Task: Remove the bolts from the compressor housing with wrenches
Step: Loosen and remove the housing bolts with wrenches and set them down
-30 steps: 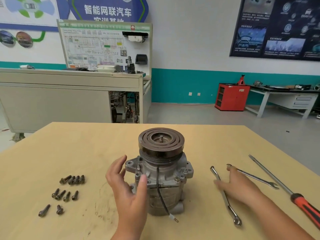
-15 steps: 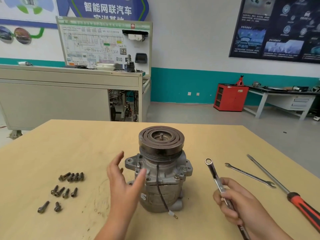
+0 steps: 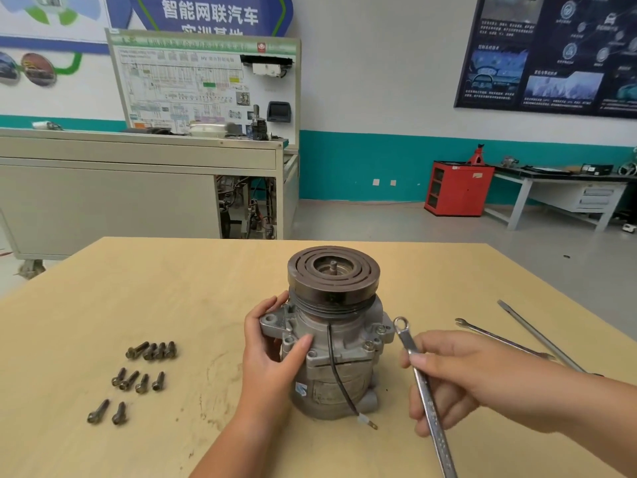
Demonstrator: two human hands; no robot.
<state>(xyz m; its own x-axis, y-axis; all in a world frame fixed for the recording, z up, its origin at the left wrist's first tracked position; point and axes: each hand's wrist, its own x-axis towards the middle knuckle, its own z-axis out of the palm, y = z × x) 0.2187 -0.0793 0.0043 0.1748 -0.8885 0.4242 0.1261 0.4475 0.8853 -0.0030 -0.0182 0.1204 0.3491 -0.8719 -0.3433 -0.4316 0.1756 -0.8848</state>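
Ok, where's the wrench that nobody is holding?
In the head view the spare wrench lies on the table at the right, just beyond the right hand, beside the long screwdriver.

One head cam, wide-angle, sitting above the near edge of the desk point(image 3: 138, 288), facing fwd & down. It's looking in close over the compressor point(image 3: 348, 343) at centre, w/ the far wall point(image 3: 379, 81) filling the top.

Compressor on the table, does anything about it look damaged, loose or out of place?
Only the black wire: it hangs loose down the front of the compressor, its terminal unconnected, down at the table. Dark scuff marks stain the table left of it. The compressor stands upright, no damage visible.
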